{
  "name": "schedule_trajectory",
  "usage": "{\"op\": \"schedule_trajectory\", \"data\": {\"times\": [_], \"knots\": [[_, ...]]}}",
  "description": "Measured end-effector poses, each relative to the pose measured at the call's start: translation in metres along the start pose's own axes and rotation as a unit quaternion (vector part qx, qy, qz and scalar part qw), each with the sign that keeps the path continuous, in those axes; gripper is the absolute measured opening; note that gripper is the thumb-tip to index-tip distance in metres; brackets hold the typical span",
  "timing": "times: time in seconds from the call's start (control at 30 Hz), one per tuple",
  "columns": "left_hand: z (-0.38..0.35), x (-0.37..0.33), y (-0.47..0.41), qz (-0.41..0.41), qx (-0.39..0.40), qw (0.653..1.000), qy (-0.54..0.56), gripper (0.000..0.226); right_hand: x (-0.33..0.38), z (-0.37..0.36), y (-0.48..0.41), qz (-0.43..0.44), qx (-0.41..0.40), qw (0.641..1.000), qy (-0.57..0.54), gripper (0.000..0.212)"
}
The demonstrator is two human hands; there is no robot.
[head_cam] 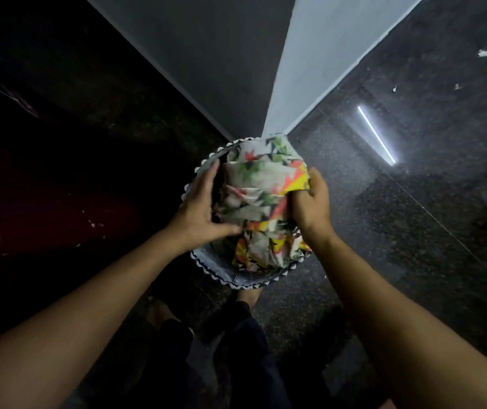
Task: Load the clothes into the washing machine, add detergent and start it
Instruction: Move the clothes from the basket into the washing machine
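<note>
Down at the far left of the frame you have a dark red, glossy body (44, 219) with a pale curved trim line at its edge; it is too dim to tell more.

Moving right, your left hand (199, 211) reaches inside the rim of a round basket (215, 271), whose edge carries a band of small dark and white triangles. Its fingers (212, 174) lie straight and close together along the left flank of the clothes (261, 187), with the thumb spread out to the right and pressed against the lower folds.

The clothes sit in the middle of the frame, bunched into one tall, crumpled bundle that stands up out of the basket. The fabric is off-white, printed with green leaves, red-orange blooms and dark flecks, and it has patches of bright yellow and orange along its right edge and at the bottom.

Your right hand (310, 208) grips that yellow edge, its fingers (303, 199) curled into the cloth and the thumb on top.

Above the basket a pale wall corner (310, 54) rises to the top of the frame. Right of it the dark speckled floor (413, 231) shows a bright strip of reflected light (376, 135).
</note>
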State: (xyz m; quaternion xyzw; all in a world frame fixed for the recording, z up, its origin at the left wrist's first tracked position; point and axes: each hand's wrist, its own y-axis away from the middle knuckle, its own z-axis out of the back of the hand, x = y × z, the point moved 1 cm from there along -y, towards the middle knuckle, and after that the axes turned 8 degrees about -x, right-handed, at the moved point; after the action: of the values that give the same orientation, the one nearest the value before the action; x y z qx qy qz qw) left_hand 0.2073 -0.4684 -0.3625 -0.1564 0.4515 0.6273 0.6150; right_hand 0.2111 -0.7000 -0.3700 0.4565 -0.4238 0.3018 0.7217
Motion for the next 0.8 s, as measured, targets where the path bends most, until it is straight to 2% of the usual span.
{"op": "schedule_trajectory", "data": {"times": [0.07, 0.13, 0.2, 0.27, 0.33, 0.4, 0.47, 0.5, 0.57, 0.63, 0.67, 0.73, 0.8], "knots": [[-0.02, -0.012, 0.002, 0.001, 0.008, 1.0, 0.015, 0.134, 0.015, -0.019, 0.012, 0.058, 0.079, 0.994, 0.046, 0.028], [-0.028, -0.022, -0.004, 0.064, -0.053, 0.99, 0.115, 0.112, 0.03, -0.033, 0.023, 0.107, 0.129, 0.982, 0.089, 0.027], [-0.025, -0.03, -0.009, 0.137, -0.122, 0.96, 0.21, 0.075, 0.042, -0.035, 0.027, 0.149, 0.139, 0.971, 0.124, 0.033], [-0.017, -0.033, -0.013, 0.19, -0.148, 0.927, 0.288, 0.063, 0.044, -0.028, 0.024, 0.212, 0.143, 0.949, 0.187, 0.048], [-0.01, -0.031, -0.014, 0.211, -0.131, 0.892, 0.377, 0.051, 0.034, -0.016, 0.017, 0.257, 0.156, 0.918, 0.26, 0.072], [-0.002, -0.031, -0.016, 0.212, -0.112, 0.858, 0.454, 0.032, 0.008, -0.003, 0.009, 0.265, 0.18, 0.886, 0.336, 0.099], [0.01, -0.038, -0.013, 0.195, -0.094, 0.834, 0.508, 0.029, -0.025, 0.009, 0.003, 0.232, 0.212, 0.859, 0.404, 0.116], [0.014, -0.041, -0.011, 0.188, -0.074, 0.823, 0.53, 0.032, -0.039, 0.014, 0.001, 0.205, 0.221, 0.856, 0.421, 0.117], [0.018, -0.041, -0.006, 0.189, -0.043, 0.804, 0.562, 0.044, -0.058, 0.016, -0.002, 0.149, 0.21, 0.868, 0.425, 0.111], [0.018, -0.04, 0.0, 0.19, -0.036, 0.792, 0.579, 0.051, -0.067, 0.008, -0.002, 0.105, 0.184, 0.896, 0.39, 0.095], [0.018, -0.038, 0.001, 0.188, -0.043, 0.786, 0.588, 0.047, -0.066, 0.003, -0.001, 0.083, 0.178, 0.923, 0.332, 0.083], [0.019, -0.032, 0.002, 0.2, -0.07, 0.772, 0.599, 0.04, -0.061, -0.01, 0.001, -0.005, 0.149, 0.979, 0.141, 0.056], [0.018, -0.023, 0.001, 0.231, -0.088, 0.77, 0.588, 0.037, -0.052, -0.022, -0.001, -0.094, 0.096, 0.991, -0.004, 0.038]]}}
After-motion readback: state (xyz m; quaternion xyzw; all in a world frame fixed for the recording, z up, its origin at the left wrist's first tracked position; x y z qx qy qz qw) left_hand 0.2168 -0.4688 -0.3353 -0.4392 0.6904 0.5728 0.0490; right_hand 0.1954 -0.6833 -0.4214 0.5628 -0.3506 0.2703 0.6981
